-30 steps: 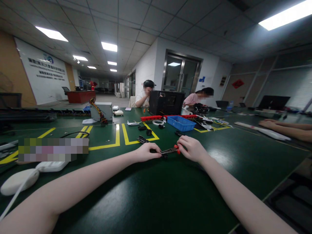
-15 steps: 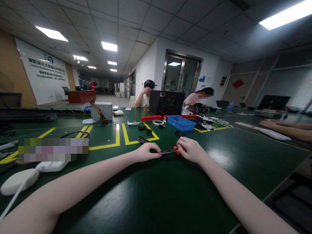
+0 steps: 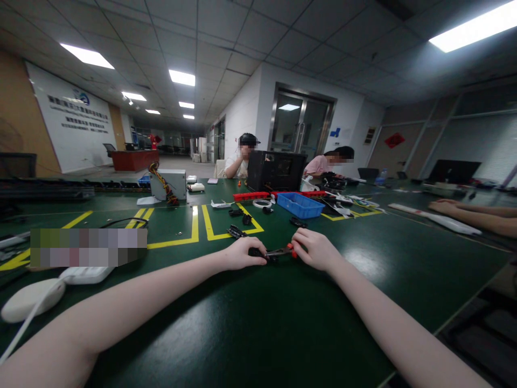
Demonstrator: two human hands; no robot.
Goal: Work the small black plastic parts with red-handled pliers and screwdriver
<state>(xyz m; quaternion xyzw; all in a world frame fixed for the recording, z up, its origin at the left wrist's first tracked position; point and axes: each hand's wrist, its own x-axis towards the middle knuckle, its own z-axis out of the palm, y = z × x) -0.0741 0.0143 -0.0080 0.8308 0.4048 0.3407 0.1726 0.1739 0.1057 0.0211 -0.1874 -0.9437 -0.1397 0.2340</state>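
Note:
My left hand (image 3: 244, 253) is closed around a small black part (image 3: 255, 252), most of it hidden by the fingers. My right hand (image 3: 317, 249) grips the red handles of a pair of pliers (image 3: 278, 251), whose metal jaws point left and meet the black part. Whether the jaws clamp it, I cannot tell. Just beyond my left hand lies a black ribbed piece (image 3: 236, 231) on the green table (image 3: 258, 328). Another dark piece (image 3: 298, 221) rests behind my right hand.
A blue bin (image 3: 301, 205) stands beyond my hands, with a black computer case (image 3: 276, 171) behind it. A power supply with coloured wires (image 3: 168, 186) stands at the back left. Two people sit across the table; a co-worker's forearms (image 3: 472, 212) rest at the right.
My hands and the pliers stay almost in place. Slightly more of the black part shows at my left fingertips. The seated person's hand at the back has lowered a little.

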